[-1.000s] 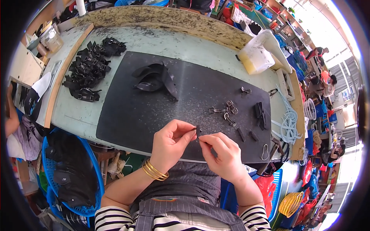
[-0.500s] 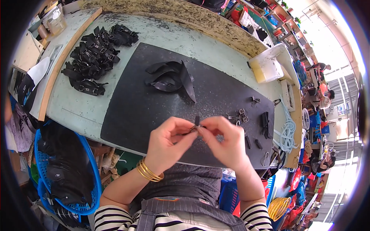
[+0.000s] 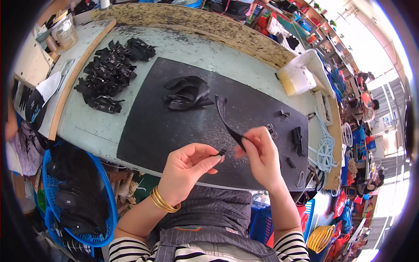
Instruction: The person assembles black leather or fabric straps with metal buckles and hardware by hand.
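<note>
My right hand (image 3: 262, 155) grips one end of a long black strap (image 3: 226, 121), which rises away from me over the black mat (image 3: 150, 126). Between the thumb and fingers of my left hand (image 3: 190, 166) is a small dark piece (image 3: 221, 153), mostly covered, so its kind is unclear. The two hands are apart, above the near part of the mat. Beyond them lies a loose heap of black straps (image 3: 187, 94). Right of my right hand are a metal buckle (image 3: 271, 130), another small metal piece (image 3: 284, 113) and short black pieces (image 3: 290, 163).
Strap pieces with buckles are piled (image 3: 107, 72) at the far left. A blue basket (image 3: 109, 205) of black goods stands at lower left. A yellowish-white container (image 3: 297, 81), pale blue cord (image 3: 325, 153) and a worn wooden ledge (image 3: 196, 32) edge the table.
My hands have separated. My right hand now has a long strap in it, lifted from the heap, while my left keeps the small dark piece. The view has shifted slightly.
</note>
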The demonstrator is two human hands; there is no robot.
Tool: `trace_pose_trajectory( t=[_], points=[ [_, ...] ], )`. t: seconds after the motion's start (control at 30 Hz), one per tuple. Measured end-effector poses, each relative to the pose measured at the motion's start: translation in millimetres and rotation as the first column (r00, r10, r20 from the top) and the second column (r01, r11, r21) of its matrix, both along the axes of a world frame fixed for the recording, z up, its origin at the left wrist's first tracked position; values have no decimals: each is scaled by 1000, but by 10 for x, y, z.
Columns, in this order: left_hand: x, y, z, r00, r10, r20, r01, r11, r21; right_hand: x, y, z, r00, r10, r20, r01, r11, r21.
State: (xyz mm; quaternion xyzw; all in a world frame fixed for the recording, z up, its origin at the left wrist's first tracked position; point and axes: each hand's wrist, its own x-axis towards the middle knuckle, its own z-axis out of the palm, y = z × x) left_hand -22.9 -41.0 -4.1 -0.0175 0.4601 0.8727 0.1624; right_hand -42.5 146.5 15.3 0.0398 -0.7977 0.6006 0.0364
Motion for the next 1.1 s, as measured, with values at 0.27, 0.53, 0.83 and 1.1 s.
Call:
trace_pose_trajectory(
  t=[0.27,0.53,0.83,1.1],
  points=[
    [210,323,41,984,-155,-82,151,987,-57,545,309,255,988,-20,152,42,990,-138],
    [378,432,72,943,-162,-290,51,933,-356,657,430,231,949,158,273,-58,939,-339],
    [334,520,104,952,-192,-239,149,971,-187,721,434,228,952,185,245,-95,936,-339],
    [282,605,25,908,-194,-370,17,902,-432,734,324,103,890,147,-432,-6,950,311]
  ],
)
